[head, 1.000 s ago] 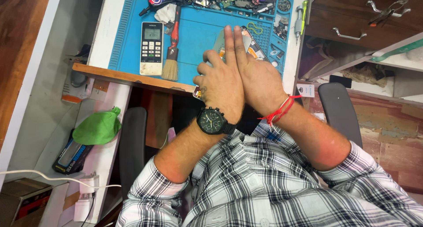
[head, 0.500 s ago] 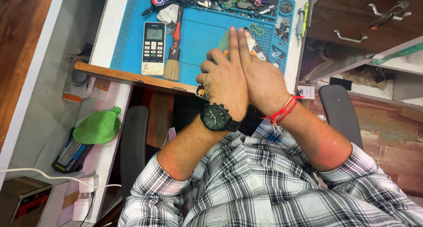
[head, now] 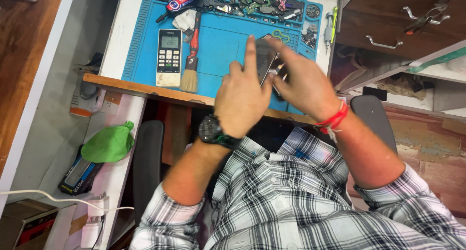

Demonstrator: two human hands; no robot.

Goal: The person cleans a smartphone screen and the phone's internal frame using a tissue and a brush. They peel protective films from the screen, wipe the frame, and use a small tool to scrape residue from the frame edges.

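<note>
My left hand point(head: 242, 97), with a black watch on the wrist, hovers over the blue work mat point(head: 218, 46) with fingers apart and the index finger raised. My right hand point(head: 301, 85), wearing a red thread bracelet, is beside it with its fingertips at the edge of a dark phone point(head: 264, 56). The phone shows between the two hands over the mat. Whether the right fingers grip it or only touch it is hidden by the hands.
A white remote point(head: 169, 56) and a red-handled brush point(head: 191, 61) lie on the mat's left side, with small parts and tools along its far edge. A wooden drawer unit point(head: 398, 22) stands to the right. A green cloth point(head: 109, 143) and a charger point(head: 92, 225) sit at lower left.
My hands were pressed flat together, palm to palm. They have now come apart and reached forward over the mat, with the phone showing between them.
</note>
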